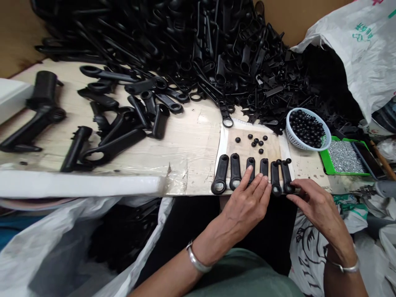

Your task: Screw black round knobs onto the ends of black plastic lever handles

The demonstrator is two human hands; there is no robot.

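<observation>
Several black plastic handles with a ring at the near end stand side by side along the front edge of a small board (238, 148). My left hand (246, 204) lies flat with fingers stretched over the middle handles (250, 163), hiding their lower parts. At the row's right end, my right hand (318, 204) has its thumb and forefinger apart, the fingertips at the ring end of the last handle (286, 175). Small black balls (260, 143) are scattered on the board behind the row. Another ball (288, 161) sits at the last handle's far end.
A light blue basket (292, 142) of black balls stands right of the board, beside a green tray (328, 163) of small metal pieces. A large heap of black parts (173, 37) covers the back. Loose black parts (123, 136) and a white foam strip (80, 184) lie left.
</observation>
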